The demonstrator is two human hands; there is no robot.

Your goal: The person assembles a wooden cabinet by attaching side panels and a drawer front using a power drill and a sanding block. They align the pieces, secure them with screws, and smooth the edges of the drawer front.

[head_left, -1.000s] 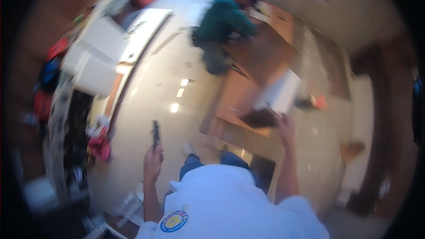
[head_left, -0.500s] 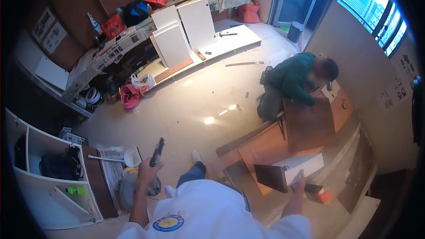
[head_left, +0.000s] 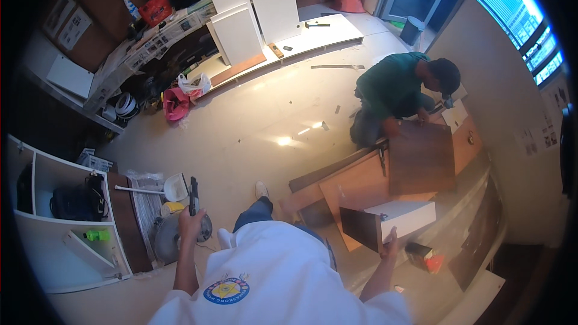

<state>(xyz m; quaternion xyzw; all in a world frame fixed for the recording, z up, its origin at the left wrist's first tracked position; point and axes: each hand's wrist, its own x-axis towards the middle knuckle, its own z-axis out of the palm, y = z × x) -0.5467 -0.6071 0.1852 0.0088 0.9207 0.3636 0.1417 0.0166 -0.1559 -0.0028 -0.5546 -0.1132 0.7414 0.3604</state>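
Note:
In my left hand (head_left: 191, 224) is a narrow dark hand tool (head_left: 194, 195), pointing up and away from me; its exact kind does not show. My right hand (head_left: 390, 242) grips the near edge of a small box-like cabinet piece (head_left: 409, 219), with white sides and a dark brown end panel. That piece is over brown boards (head_left: 355, 183) lying on the floor. Beyond it, a co-worker in a green top (head_left: 388, 87) crouches with both hands at the upper edge of a dark brown panel (head_left: 421, 156).
On the left stand an open white cabinet (head_left: 78, 277), a white long-handled dustpan (head_left: 176, 188) and a round grey fan-like object (head_left: 167, 238). A small dark box (head_left: 417, 251) lies beside my right hand. White panels (head_left: 274, 9) lean on a low white platform (head_left: 328, 39) farther off.
My left hand has come lower, and its tool now points straighter up. The cabinet piece has shifted slightly left with my right hand. The co-worker's head and hands have moved.

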